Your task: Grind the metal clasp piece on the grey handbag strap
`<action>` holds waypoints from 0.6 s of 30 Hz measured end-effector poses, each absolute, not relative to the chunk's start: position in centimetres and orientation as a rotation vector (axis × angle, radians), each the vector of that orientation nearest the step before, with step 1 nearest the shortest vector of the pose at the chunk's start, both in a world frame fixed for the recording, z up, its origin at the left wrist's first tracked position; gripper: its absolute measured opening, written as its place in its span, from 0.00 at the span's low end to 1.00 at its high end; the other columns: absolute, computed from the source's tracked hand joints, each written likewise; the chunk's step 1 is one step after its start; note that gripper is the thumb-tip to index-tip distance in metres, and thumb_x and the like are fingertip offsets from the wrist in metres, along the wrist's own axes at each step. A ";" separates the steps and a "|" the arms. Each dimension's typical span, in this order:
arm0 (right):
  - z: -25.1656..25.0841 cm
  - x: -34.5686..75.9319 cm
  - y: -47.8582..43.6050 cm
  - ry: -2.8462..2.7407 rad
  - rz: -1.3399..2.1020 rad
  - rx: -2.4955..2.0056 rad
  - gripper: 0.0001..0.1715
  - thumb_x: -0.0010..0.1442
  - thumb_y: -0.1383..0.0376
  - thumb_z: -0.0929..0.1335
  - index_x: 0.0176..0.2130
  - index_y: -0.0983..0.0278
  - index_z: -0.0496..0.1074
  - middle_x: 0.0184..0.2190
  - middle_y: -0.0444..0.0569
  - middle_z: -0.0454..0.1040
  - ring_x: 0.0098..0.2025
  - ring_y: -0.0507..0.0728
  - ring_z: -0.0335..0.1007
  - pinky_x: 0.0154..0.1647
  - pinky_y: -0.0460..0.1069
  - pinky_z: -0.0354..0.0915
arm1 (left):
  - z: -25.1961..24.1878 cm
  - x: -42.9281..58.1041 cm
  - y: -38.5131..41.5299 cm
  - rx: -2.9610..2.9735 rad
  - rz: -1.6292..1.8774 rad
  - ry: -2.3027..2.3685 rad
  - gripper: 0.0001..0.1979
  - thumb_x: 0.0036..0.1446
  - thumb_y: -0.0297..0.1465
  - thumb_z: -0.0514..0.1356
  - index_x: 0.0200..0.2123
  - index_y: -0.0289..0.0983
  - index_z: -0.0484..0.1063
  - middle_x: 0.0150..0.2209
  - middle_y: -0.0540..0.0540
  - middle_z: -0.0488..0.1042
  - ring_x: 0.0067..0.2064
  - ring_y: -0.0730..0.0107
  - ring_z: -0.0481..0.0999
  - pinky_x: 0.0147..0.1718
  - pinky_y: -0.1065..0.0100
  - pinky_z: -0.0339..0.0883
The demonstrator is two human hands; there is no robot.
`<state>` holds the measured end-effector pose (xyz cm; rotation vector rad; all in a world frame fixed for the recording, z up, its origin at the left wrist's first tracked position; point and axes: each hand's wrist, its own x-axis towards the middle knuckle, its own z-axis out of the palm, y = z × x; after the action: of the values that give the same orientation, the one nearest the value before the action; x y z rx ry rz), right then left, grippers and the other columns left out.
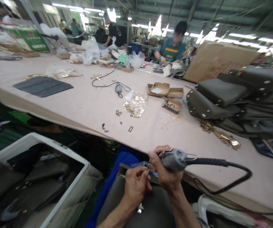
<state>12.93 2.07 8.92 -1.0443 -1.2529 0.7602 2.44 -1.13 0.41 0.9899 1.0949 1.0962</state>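
Note:
A dark olive bag [156, 202] lies across my lap, with a shiny metal fitting [140, 208] on its panel. My left hand [134, 185] is closed, pinching a small gold-coloured metal piece [148, 167] between thumb and fingers above the bag. My right hand [167, 175] is wrapped round a grey corded electric screwdriver [175, 160]. Its front end points toward the metal piece, but the fingers hide the tip, so I cannot tell if they touch. The black cord [222, 162] runs off to the right.
A white crate [84, 174] of olive bags stands left. On the table [91, 114] are loose metal frames [130, 129], a bag of metal parts [136, 101], small cardboard boxes [159, 88] and a second corded tool [118, 88]. Olive bags [219, 91] are piled right. A person [171, 50] works opposite.

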 end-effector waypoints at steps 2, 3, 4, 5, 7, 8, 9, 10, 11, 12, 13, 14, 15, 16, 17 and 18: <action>9.0 13.4 2.0 -1.359 0.750 -1.008 0.13 0.67 0.60 0.74 0.34 0.63 0.73 0.27 0.44 0.70 0.26 0.52 0.66 0.27 0.46 0.65 | 0.2 2.0 -1.2 1.022 1.082 1.096 0.24 0.62 0.50 0.63 0.26 0.34 0.77 0.15 0.44 0.73 0.15 0.69 0.70 0.17 0.75 0.58; 9.1 13.5 2.0 -1.404 0.761 -0.996 0.13 0.67 0.60 0.73 0.33 0.63 0.73 0.26 0.44 0.71 0.26 0.52 0.66 0.28 0.46 0.65 | 0.0 1.9 -1.1 1.045 1.077 1.093 0.25 0.61 0.51 0.64 0.25 0.35 0.77 0.14 0.44 0.73 0.15 0.70 0.69 0.17 0.75 0.57; 9.3 13.7 2.1 -1.440 0.792 -0.986 0.14 0.66 0.59 0.74 0.31 0.63 0.73 0.26 0.44 0.71 0.25 0.52 0.66 0.27 0.45 0.64 | -0.2 1.7 -1.0 1.078 1.066 1.099 0.27 0.60 0.52 0.64 0.23 0.35 0.76 0.14 0.44 0.72 0.15 0.70 0.68 0.17 0.75 0.56; 9.5 13.7 2.1 -1.473 0.836 -0.978 0.15 0.64 0.58 0.74 0.30 0.63 0.74 0.25 0.44 0.71 0.24 0.52 0.66 0.25 0.45 0.63 | -0.4 1.6 -0.9 1.115 1.058 1.106 0.28 0.60 0.53 0.64 0.20 0.36 0.75 0.13 0.44 0.72 0.15 0.70 0.67 0.17 0.75 0.56; 9.7 13.8 2.0 -1.532 0.914 -0.940 0.18 0.60 0.55 0.77 0.27 0.63 0.73 0.24 0.44 0.72 0.23 0.52 0.66 0.23 0.45 0.62 | -0.5 1.5 -0.7 1.174 1.047 1.141 0.31 0.59 0.53 0.63 0.14 0.37 0.72 0.12 0.44 0.70 0.15 0.69 0.67 0.17 0.73 0.57; 9.9 13.7 1.9 -1.550 0.938 -0.900 0.20 0.58 0.54 0.78 0.26 0.63 0.73 0.23 0.44 0.72 0.22 0.52 0.65 0.22 0.45 0.62 | -0.4 1.5 -0.6 1.195 1.058 1.156 0.31 0.58 0.53 0.64 0.12 0.38 0.71 0.13 0.44 0.70 0.16 0.68 0.67 0.18 0.72 0.58; 9.9 13.7 1.7 -1.561 0.951 -0.850 0.22 0.56 0.53 0.79 0.25 0.62 0.72 0.22 0.43 0.71 0.21 0.52 0.65 0.22 0.45 0.61 | -0.2 1.5 -0.4 1.213 1.079 1.163 0.30 0.56 0.53 0.65 0.12 0.38 0.71 0.14 0.44 0.70 0.17 0.66 0.68 0.18 0.71 0.59; 10.1 13.7 1.4 -1.556 0.954 -0.800 0.22 0.55 0.52 0.79 0.24 0.62 0.72 0.21 0.43 0.71 0.21 0.52 0.64 0.22 0.46 0.61 | 0.0 1.6 -0.3 1.230 1.107 1.154 0.29 0.53 0.54 0.67 0.14 0.38 0.73 0.15 0.45 0.72 0.19 0.64 0.70 0.19 0.71 0.62; 10.2 13.8 1.0 -1.537 0.957 -0.744 0.23 0.55 0.51 0.80 0.24 0.61 0.72 0.21 0.43 0.70 0.20 0.52 0.63 0.23 0.46 0.61 | 0.1 1.8 -0.1 1.241 1.138 1.130 0.28 0.50 0.55 0.68 0.16 0.38 0.75 0.17 0.45 0.73 0.22 0.62 0.72 0.21 0.70 0.65; 10.5 14.0 0.6 -1.501 0.961 -0.685 0.22 0.55 0.51 0.80 0.25 0.61 0.72 0.20 0.43 0.70 0.20 0.53 0.63 0.23 0.47 0.61 | 0.2 1.9 0.0 1.237 1.155 1.110 0.27 0.49 0.57 0.69 0.19 0.38 0.78 0.19 0.45 0.74 0.23 0.60 0.74 0.23 0.68 0.68; 10.8 14.4 0.1 -1.450 0.964 -0.630 0.21 0.55 0.51 0.80 0.27 0.60 0.73 0.21 0.43 0.70 0.20 0.53 0.64 0.23 0.48 0.63 | 0.2 2.1 0.1 1.220 1.159 1.102 0.27 0.49 0.58 0.68 0.22 0.37 0.80 0.19 0.46 0.74 0.23 0.60 0.74 0.24 0.68 0.70; 11.2 14.9 -0.3 -1.390 0.962 -0.571 0.19 0.56 0.52 0.80 0.29 0.60 0.74 0.21 0.44 0.71 0.21 0.54 0.65 0.24 0.48 0.64 | 0.0 2.3 0.1 1.191 1.154 1.112 0.27 0.51 0.58 0.67 0.27 0.37 0.82 0.19 0.46 0.74 0.22 0.60 0.74 0.24 0.67 0.71; 11.6 15.5 -0.8 -1.319 0.954 -0.520 0.16 0.58 0.53 0.79 0.32 0.59 0.75 0.22 0.44 0.71 0.21 0.55 0.66 0.25 0.49 0.65 | -0.2 2.5 0.0 1.159 1.151 1.138 0.27 0.54 0.57 0.66 0.32 0.37 0.84 0.19 0.47 0.74 0.20 0.62 0.73 0.22 0.68 0.71; 12.1 16.3 -1.1 -1.249 0.947 -0.488 0.13 0.61 0.55 0.77 0.36 0.59 0.75 0.24 0.45 0.71 0.22 0.55 0.67 0.26 0.49 0.66 | -0.6 2.7 -0.1 1.142 1.160 1.173 0.27 0.57 0.56 0.65 0.37 0.37 0.85 0.19 0.47 0.75 0.17 0.65 0.71 0.20 0.69 0.69; 12.5 17.2 -1.4 -1.190 0.943 -0.470 0.10 0.64 0.56 0.75 0.38 0.59 0.74 0.24 0.45 0.71 0.23 0.55 0.67 0.26 0.49 0.66 | -1.0 2.9 -0.3 1.157 1.188 1.209 0.26 0.60 0.54 0.64 0.41 0.37 0.84 0.21 0.47 0.76 0.16 0.66 0.71 0.17 0.70 0.68; 12.9 18.1 -1.5 -1.140 0.935 -0.470 0.08 0.67 0.58 0.74 0.40 0.59 0.74 0.25 0.45 0.71 0.24 0.55 0.67 0.26 0.48 0.65 | -1.5 3.0 -0.4 1.216 1.242 1.237 0.24 0.61 0.52 0.65 0.44 0.37 0.84 0.24 0.46 0.79 0.16 0.66 0.72 0.16 0.70 0.68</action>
<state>18.08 -1.50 12.89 -0.4699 -1.1396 0.9346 3.02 -0.44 -1.46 1.2161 1.2366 1.2421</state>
